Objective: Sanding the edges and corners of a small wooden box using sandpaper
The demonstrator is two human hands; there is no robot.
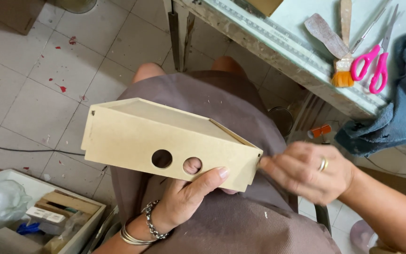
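Your left hand grips the wooden box from below over your lap, thumb on its two-holed front, a finger showing through one hole. Your right hand, fingers pinched together, touches its right corner. Box looks assembled. Beyond your right hand: brush, pink scissors untouched.

left hand palm up — curled, right hand pinching

Matt fibreboard box, glossy pink plastic scissors
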